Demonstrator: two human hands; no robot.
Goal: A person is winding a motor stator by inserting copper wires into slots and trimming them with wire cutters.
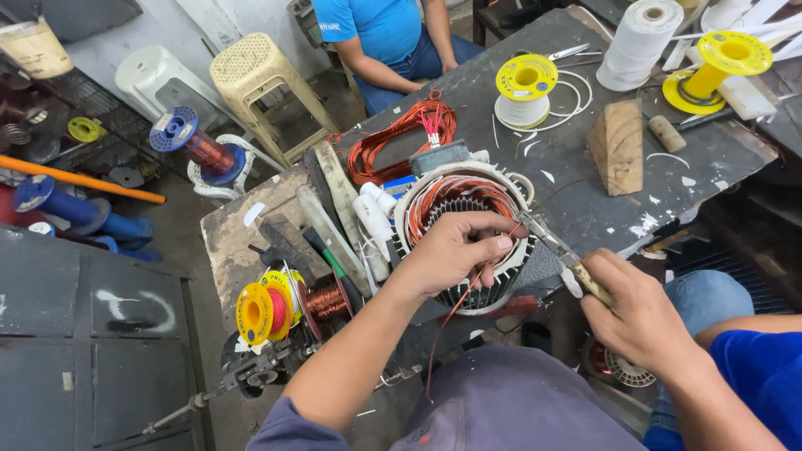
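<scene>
- Stator (pixel 468 242) at frame centre looks heavy and rigid; its copper windings (pixel 455 200) seem delicate, so grip the outer core.
- Left hand (pixel 455 250) pinches wire on it; right hand (pixel 639 313) clamps a wooden-handled tool (pixel 568 259).

A motor-winding workshop: copper wire spools (pixel 324 302), a stator (pixel 468 209) and thread rolls (pixel 640 42) crowd a scarred bench (pixel 585 184).

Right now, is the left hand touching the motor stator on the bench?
Touching. The head view shows the left hand resting on the motor stator, fingers curled over its copper windings with no gap; the right hand holds a tool.
</scene>
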